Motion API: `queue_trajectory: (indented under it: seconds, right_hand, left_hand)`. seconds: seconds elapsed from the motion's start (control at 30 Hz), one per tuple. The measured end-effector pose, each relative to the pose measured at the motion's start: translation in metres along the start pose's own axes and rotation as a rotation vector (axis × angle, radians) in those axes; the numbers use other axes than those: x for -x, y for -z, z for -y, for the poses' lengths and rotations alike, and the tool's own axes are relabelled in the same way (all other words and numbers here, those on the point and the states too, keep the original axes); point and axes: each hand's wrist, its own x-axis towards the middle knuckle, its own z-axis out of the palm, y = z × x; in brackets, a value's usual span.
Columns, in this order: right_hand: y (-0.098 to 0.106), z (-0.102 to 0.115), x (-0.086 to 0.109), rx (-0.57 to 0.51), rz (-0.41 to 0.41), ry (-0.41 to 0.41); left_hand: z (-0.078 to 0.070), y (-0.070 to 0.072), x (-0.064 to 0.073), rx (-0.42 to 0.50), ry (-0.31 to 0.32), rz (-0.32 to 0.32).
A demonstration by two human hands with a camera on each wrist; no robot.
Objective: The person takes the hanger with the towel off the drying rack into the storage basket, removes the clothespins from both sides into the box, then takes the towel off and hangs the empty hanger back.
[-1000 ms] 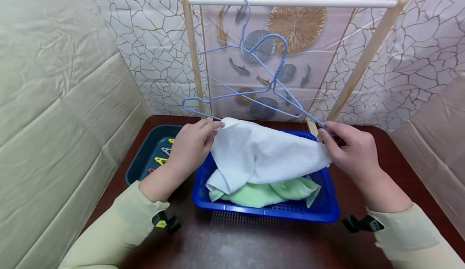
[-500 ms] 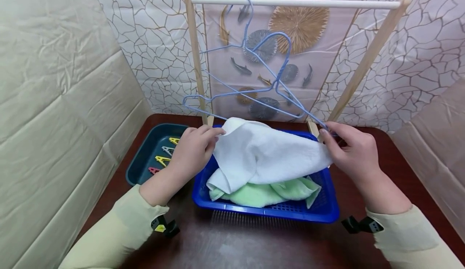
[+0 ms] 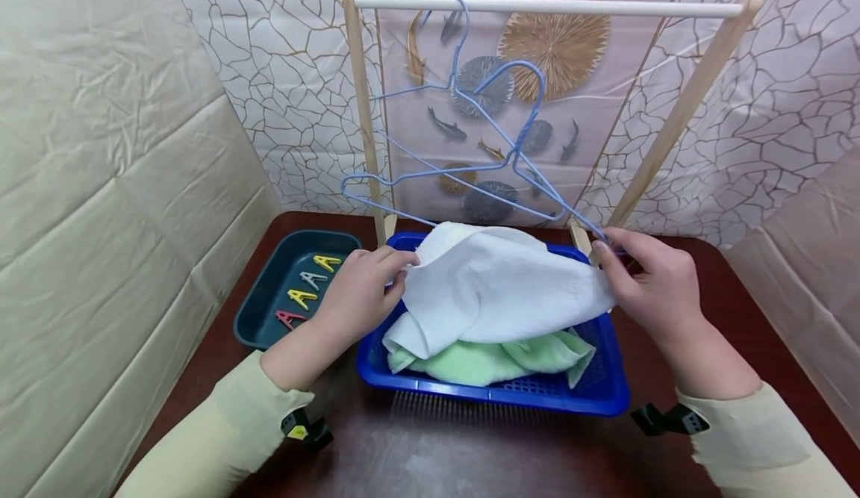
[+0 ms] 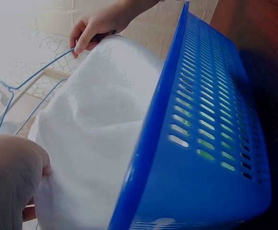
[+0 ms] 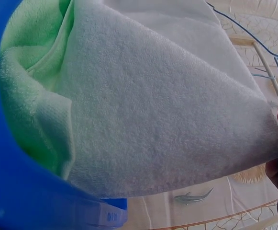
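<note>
A white towel (image 3: 500,289) hangs on the lower bar of a blue wire hanger (image 3: 430,173), above a blue basket (image 3: 490,395). My left hand (image 3: 363,285) pinches the towel's left edge between thumb and fingers. At the other end, my right hand (image 3: 648,278) grips the hanger's right corner together with a corner of the towel. The towel's lower part drops into the basket over a green towel (image 3: 484,362). In the right wrist view, the white towel (image 5: 167,105) stretches from the basket up to my right fingers. The bar's right part is hidden behind the cloth.
A second blue hanger (image 3: 457,57) hangs from the white rod (image 3: 571,7) of a wooden rack behind the basket. To the left, a dark green tray (image 3: 250,311) holds several clothespins (image 3: 302,299). Fabric walls enclose the brown table (image 3: 430,453).
My left hand has shifted slightly down, drawing the towel's left edge right along the bar, so more bare bar shows there. The hanger has shifted slightly right. My right hand keeps its hold.
</note>
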Motion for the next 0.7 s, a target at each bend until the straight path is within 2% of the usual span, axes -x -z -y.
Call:
queue_trajectory:
  seconds: [0.5, 0.7]
  right_hand:
    - [0.0, 0.0, 0.001, -0.01, -0.003, -0.009]
    - [0.001, 0.0, 0.0, 0.014, 0.026, -0.018]
  left_hand:
    - [0.001, -0.009, 0.004, -0.02, -0.007, 0.046]
    - [0.001, -0.012, 0.005, -0.016, -0.001, 0.072]
